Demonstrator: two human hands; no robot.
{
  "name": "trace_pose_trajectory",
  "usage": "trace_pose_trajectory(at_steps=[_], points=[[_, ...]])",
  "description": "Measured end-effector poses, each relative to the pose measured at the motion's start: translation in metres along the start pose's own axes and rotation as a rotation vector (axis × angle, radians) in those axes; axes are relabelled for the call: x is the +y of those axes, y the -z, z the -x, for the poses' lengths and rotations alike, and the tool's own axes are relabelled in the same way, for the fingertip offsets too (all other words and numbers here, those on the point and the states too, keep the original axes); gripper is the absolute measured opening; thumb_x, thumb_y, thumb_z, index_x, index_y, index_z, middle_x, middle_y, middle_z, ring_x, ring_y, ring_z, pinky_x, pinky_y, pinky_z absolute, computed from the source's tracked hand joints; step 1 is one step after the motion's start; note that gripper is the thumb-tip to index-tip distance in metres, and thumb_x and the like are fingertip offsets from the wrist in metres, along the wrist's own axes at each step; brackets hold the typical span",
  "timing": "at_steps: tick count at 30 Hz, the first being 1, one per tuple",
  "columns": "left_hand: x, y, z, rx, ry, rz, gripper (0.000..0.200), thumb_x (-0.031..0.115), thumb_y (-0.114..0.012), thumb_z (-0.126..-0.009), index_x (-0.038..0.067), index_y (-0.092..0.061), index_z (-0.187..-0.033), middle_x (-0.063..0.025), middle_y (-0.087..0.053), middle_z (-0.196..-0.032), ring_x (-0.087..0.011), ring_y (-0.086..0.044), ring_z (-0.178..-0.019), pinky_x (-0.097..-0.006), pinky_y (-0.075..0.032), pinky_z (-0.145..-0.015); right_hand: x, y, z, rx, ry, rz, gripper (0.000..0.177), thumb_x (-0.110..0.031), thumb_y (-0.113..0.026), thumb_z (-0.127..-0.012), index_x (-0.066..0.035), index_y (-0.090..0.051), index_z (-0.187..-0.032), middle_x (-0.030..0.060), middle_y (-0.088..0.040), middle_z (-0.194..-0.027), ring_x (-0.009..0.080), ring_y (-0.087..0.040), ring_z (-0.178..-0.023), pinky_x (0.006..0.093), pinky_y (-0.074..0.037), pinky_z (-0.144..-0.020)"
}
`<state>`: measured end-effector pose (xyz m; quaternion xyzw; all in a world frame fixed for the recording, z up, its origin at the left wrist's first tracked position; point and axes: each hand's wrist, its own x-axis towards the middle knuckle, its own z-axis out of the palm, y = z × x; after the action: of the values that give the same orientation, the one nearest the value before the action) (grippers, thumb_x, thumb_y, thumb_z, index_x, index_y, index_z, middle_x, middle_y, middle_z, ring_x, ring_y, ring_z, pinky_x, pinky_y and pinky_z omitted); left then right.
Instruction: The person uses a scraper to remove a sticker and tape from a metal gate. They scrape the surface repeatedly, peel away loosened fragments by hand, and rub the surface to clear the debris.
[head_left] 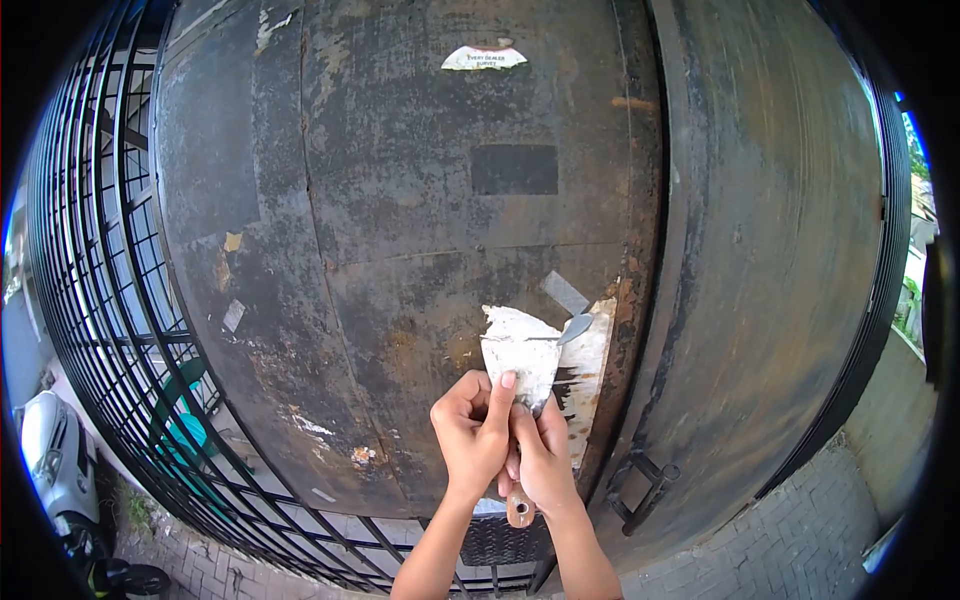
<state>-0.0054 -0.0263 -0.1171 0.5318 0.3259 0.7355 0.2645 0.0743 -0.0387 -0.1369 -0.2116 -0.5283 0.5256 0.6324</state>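
Observation:
My left hand [475,445] is closed, its thumb pressed on the lower part of a torn piece of white peeled sticker [520,362]. Close beside it, my right hand [543,460] wraps around a tool with a wooden handle [520,510], whose holed end sticks out below the fingers. A grey, blade-like tip [576,328] shows at the right edge of the torn piece. Behind the hands, a strip of white sticker residue [588,375] with dark streaks clings to the rusty metal gate [420,200]. A grey tape patch [565,293] sits just above.
A sliding bolt handle [645,492] protrudes at the lower right of the gate. Black bars [110,290] stand at the left, with a parked vehicle [60,465] beyond them. A sticker remnant [484,59] is high on the panel. Paving [770,545] lies below.

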Motion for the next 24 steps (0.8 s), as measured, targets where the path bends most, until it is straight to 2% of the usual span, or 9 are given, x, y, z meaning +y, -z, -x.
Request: trace_pose_trajectory(at_steps=[4,6,11,14,18,20,21,24], points=[[-0.013,0.0,0.003,0.037,-0.084,-0.068,0.032,0.015,-0.062,-0.088,0.003,-0.048,-0.062,0.005,-0.047,-0.051,0.0007,-0.035,-0.045,-0.0187,-0.024,-0.039,0.004,0.002,-0.003,-0.005,0.044,0.045,0.028,-0.01,-0.038,-0.096,-0.001,-0.037,-0.123,0.0029,-0.051,-0.07,0.0037,-0.041,-0.04,0.0196,-0.034,-0.033],[-0.006,-0.002,-0.005,0.037,-0.013,-0.019,0.031,0.016,-0.063,-0.086,0.001,-0.05,-0.062,0.004,-0.046,-0.048,-0.0007,-0.034,-0.045,-0.0203,-0.027,-0.039,-0.002,0.002,-0.007,-0.003,-0.016,0.006,0.029,-0.01,-0.038,-0.096,-0.001,-0.037,-0.123,0.0031,-0.052,-0.072,0.0032,-0.041,-0.041,0.0193,-0.034,-0.034],[-0.013,0.001,0.0,0.045,-0.08,-0.048,0.032,0.016,-0.063,-0.087,0.001,-0.05,-0.061,0.0043,-0.045,-0.048,-0.0004,-0.033,-0.045,-0.0203,-0.026,-0.039,0.008,0.002,-0.004,0.021,0.067,0.043,0.029,-0.009,-0.038,-0.096,0.0,-0.038,-0.123,0.0037,-0.053,-0.075,0.003,-0.041,-0.041,0.0191,-0.034,-0.035],[-0.001,0.0,-0.004,0.025,-0.029,-0.046,0.033,0.016,-0.063,-0.087,0.001,-0.05,-0.061,0.0043,-0.045,-0.047,-0.0004,-0.033,-0.045,-0.0204,-0.026,-0.039,-0.005,-0.003,-0.002,0.003,-0.011,0.014,0.031,-0.009,-0.037,-0.096,0.0,-0.036,-0.126,0.0043,-0.055,-0.08,0.0027,-0.041,-0.041,0.0191,-0.035,-0.035],[-0.013,0.004,-0.002,0.028,-0.091,-0.049,0.033,0.014,-0.062,-0.087,0.002,-0.048,-0.061,0.0044,-0.048,-0.052,0.0001,-0.035,-0.047,-0.0195,-0.024,-0.04,0.003,-0.005,-0.002,0.025,0.066,0.078,0.026,-0.009,-0.037,-0.095,0.0,-0.039,-0.12,0.0031,-0.051,-0.071,0.0036,-0.042,-0.04,0.0206,-0.035,-0.032],[-0.004,0.002,-0.008,0.017,-0.074,-0.076,0.033,0.015,-0.062,-0.087,0.001,-0.048,-0.061,0.0044,-0.048,-0.052,0.0002,-0.035,-0.047,-0.0195,-0.024,-0.04,-0.004,-0.006,-0.006,0.027,-0.013,-0.014,0.025,-0.01,-0.037,-0.095,0.0,-0.04,-0.119,0.0026,-0.05,-0.068,0.0039,-0.042,-0.04,0.0211,-0.035,-0.031],[0.009,0.0,-0.01,0.006,-0.015,-0.019,0.032,0.014,-0.062,-0.087,0.002,-0.048,-0.06,0.0051,-0.046,-0.052,0.0004,-0.034,-0.048,-0.0198,-0.024,-0.04,-0.01,-0.009,-0.007,0.026,-0.013,-0.009,0.026,-0.009,-0.037,-0.095,0.0,-0.039,-0.12,0.0028,-0.05,-0.068,0.0039,-0.042,-0.04,0.021,-0.035,-0.031],[0.0,0.003,-0.003,0.018,-0.054,-0.032,0.033,0.014,-0.062,-0.087,0.002,-0.048,-0.06,0.005,-0.046,-0.051,0.0005,-0.033,-0.046,-0.0206,-0.023,-0.039,-0.005,-0.009,-0.003,0.025,0.032,-0.004,0.024,-0.009,-0.037,-0.095,0.0,-0.039,-0.118,0.0025,-0.049,-0.067,0.0041,-0.04,-0.039,0.0211,-0.034,-0.031]])
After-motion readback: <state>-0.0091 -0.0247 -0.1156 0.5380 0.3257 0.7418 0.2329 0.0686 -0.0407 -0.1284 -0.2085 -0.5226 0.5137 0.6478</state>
